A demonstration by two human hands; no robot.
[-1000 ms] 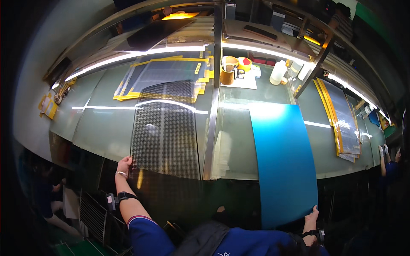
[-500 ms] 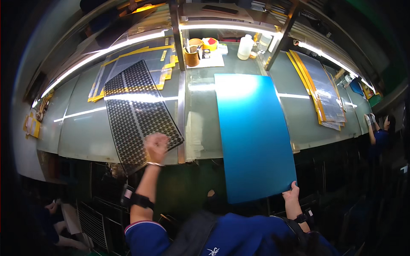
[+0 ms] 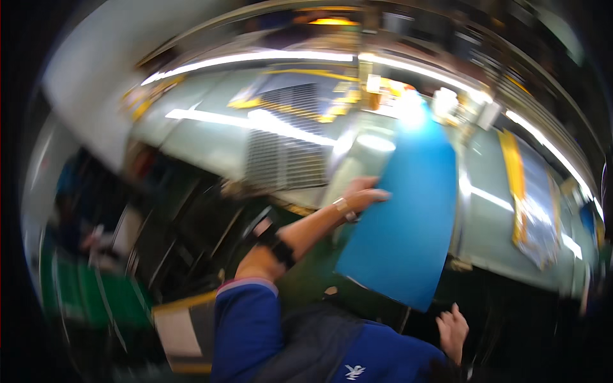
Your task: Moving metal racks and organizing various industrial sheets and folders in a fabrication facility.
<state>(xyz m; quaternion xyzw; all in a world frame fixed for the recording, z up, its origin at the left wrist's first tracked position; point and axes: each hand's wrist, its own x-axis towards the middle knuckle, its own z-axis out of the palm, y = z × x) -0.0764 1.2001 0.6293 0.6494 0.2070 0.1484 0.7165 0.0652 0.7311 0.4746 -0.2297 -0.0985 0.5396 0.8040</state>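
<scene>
On my feed, the operator's garment is a royal-blue, short-sleeved fabric shirt (image 3: 252, 319). Its left sleeve cuff (image 3: 252, 282) carries red and pale trim. A dark grey fabric panel (image 3: 313, 341) crosses the torso; I see a white emblem (image 3: 354, 371) on the blue cloth beside it. A black forearm strap (image 3: 281, 249) mounts a dark, boxy module (image 3: 260, 226) with a pale face. A pale, shiny bracelet (image 3: 341, 205) encircles the left wrist.
</scene>
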